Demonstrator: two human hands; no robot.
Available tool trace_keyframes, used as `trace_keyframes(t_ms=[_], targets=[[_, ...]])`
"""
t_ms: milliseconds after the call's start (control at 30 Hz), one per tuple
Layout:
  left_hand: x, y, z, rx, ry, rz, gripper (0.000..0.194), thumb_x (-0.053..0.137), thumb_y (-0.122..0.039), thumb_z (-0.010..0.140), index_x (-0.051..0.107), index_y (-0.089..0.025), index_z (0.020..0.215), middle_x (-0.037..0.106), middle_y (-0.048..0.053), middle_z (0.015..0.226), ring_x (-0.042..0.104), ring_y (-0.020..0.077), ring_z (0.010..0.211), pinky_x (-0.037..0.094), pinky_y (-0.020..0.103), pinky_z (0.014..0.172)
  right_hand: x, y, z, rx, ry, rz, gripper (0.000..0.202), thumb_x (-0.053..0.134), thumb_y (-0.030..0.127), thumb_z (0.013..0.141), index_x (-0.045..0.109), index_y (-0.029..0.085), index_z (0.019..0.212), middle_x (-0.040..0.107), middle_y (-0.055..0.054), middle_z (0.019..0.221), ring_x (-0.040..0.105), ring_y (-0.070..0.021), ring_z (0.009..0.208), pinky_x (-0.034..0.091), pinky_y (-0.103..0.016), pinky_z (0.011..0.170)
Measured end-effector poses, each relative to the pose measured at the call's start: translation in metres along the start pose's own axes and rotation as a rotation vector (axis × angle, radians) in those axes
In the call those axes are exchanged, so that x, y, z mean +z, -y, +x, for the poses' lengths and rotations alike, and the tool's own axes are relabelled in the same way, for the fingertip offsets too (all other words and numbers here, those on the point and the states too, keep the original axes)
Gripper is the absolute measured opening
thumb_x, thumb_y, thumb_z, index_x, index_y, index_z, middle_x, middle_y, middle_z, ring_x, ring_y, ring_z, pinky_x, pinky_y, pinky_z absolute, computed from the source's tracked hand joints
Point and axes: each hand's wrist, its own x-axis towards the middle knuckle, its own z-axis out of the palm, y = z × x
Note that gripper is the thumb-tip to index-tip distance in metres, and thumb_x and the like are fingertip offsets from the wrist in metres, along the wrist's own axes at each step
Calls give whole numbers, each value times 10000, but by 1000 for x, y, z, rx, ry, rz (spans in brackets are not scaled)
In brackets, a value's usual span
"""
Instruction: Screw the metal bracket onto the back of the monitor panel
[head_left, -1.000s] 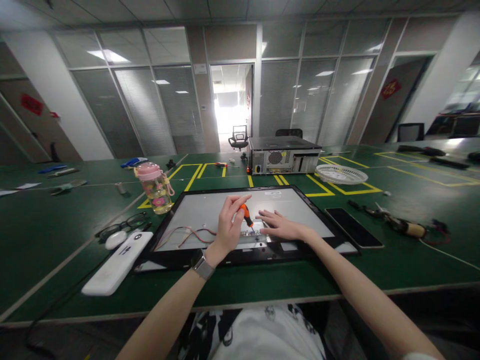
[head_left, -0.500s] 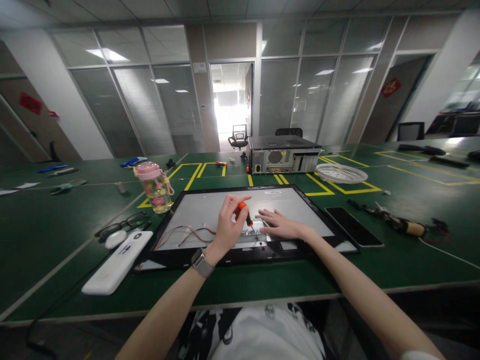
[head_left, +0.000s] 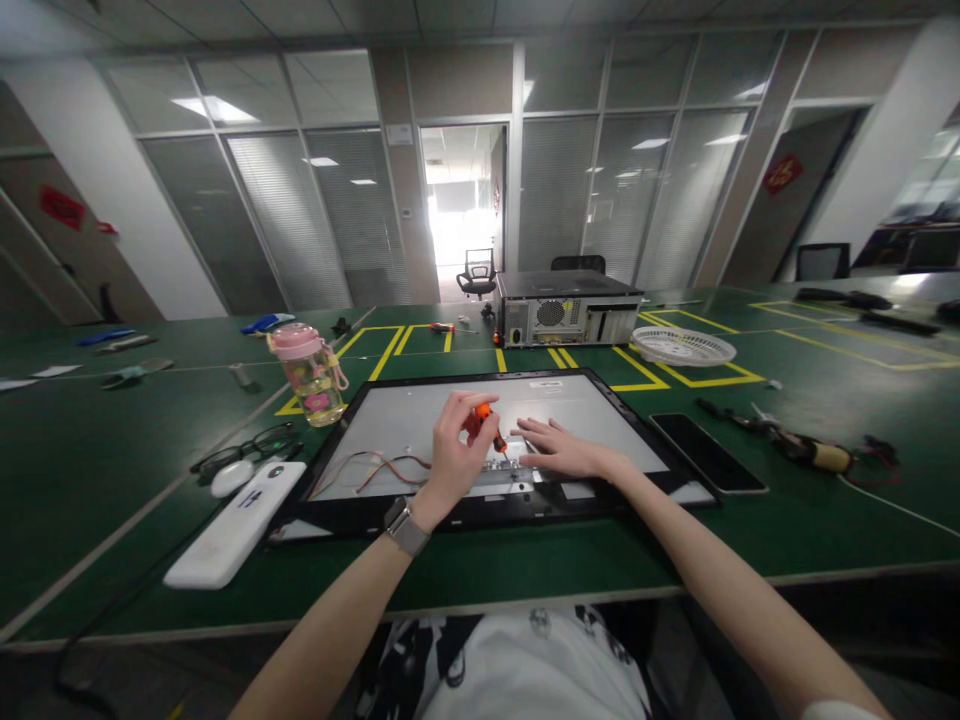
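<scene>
A flat display panel (head_left: 600,415) with a black frame and pale grey back lies on the green table before me. My left hand (head_left: 459,445), with a watch at the wrist, grips an orange and black screwdriver (head_left: 486,416). The screwdriver leans, its tip down at a metal bracket (head_left: 510,470) near the panel's front edge; whether it sits in a screw is too small to tell. My right hand (head_left: 564,450) lies flat on the panel beside the bracket, fingers stretched out. Thin coloured wires (head_left: 382,462) trail across the panel to the left.
A computer case (head_left: 570,310) stands behind the panel, with a white basket (head_left: 682,346) to its right. Left are a pink-lidded bottle (head_left: 309,375), glasses (head_left: 262,442) and a white power bank (head_left: 234,525). A phone (head_left: 706,452) and a wired motor-like part (head_left: 821,455) lie right.
The screwdriver's handle has tilted slightly to the left, and my left fingers have shifted a little around it. My right hand stays flat in place.
</scene>
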Motion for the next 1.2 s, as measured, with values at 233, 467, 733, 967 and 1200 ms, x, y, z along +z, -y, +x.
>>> trace_keyframes(t_ms=[233, 467, 733, 967, 1200], targets=[[1, 2, -1, 8, 44, -30, 213, 524, -267, 932, 647, -212, 1096, 590, 13, 842, 562, 124, 726, 453, 236, 653, -1, 2, -1, -4, -3, 18, 806, 350, 722, 898, 318, 211, 1520, 156, -108, 1616, 89, -281, 1501, -8, -512, 1201], [0, -2, -1, 65, 46, -38, 232, 471, -217, 940, 643, -203, 1095, 594, 46, 958, 574, 137, 833, 478, 250, 707, -3, 6, -3, 9, 11, 15, 820, 335, 727, 899, 300, 199, 1526, 135, -116, 1620, 74, -271, 1503, -21, -497, 1203], [0, 0, 0, 105, -27, 23, 194, 563, -251, 913, 668, -213, 1071, 576, 29, 913, 557, 131, 795, 475, 247, 683, -2, 4, -2, 4, 5, 11, 804, 337, 727, 899, 299, 225, 1526, 139, -99, 1619, 75, -266, 1504, -16, -506, 1201], [0, -1, 0, 140, -36, 37, 223, 575, -223, 907, 664, -210, 1111, 574, 12, 865, 550, 122, 749, 474, 253, 700, -2, 4, -2, 2, 0, 24, 818, 354, 733, 889, 319, 214, 1520, 166, -90, 1617, 88, -296, 1500, -19, -505, 1204], [0, -2, 1, 138, 10, 27, 272, 528, -173, 913, 630, -214, 1163, 629, 45, 991, 596, 163, 917, 480, 316, 845, -2, 3, -2, 3, 7, 17, 812, 339, 732, 896, 304, 218, 1524, 138, -108, 1619, 79, -273, 1503, -22, -512, 1200]])
